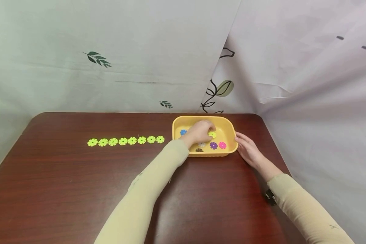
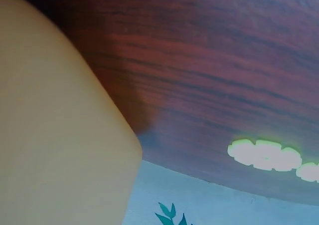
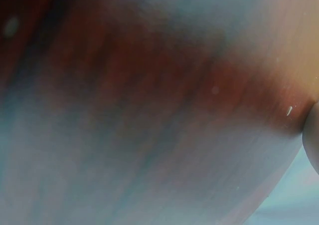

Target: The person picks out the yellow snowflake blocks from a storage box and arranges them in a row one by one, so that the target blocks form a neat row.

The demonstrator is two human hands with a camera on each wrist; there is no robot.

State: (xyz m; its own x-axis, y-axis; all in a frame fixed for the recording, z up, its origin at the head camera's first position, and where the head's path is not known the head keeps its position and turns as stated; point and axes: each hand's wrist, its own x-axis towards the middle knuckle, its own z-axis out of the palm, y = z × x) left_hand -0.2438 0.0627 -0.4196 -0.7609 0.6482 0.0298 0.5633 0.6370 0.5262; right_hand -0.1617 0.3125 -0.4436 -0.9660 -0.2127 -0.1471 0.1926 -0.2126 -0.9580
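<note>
My left hand (image 1: 199,131) reaches down into a yellow plastic basin (image 1: 205,154), its fingers curled. Between its thumb and fingers it pinches a yellow flower-shaped disc (image 1: 212,134). Around it in the basin lie a blue disc (image 1: 183,132), a white one (image 1: 202,144), a purple one (image 1: 213,145), a pink one (image 1: 222,145) and a dark brown one (image 1: 199,150). At the basin's right end my right hand (image 1: 250,153) touches the outer wall with fairly straight fingers. The right wrist view is blurred, with just a bit of skin at its right edge.
Left of the basin, several yellow flower-shaped discs (image 1: 123,141) lie in a row on the dark wooden table (image 1: 79,189). Part of that row, a pale disc (image 2: 264,155), shows in the left wrist view. Patterned white cloth (image 1: 134,81) hangs behind the table and along its right side.
</note>
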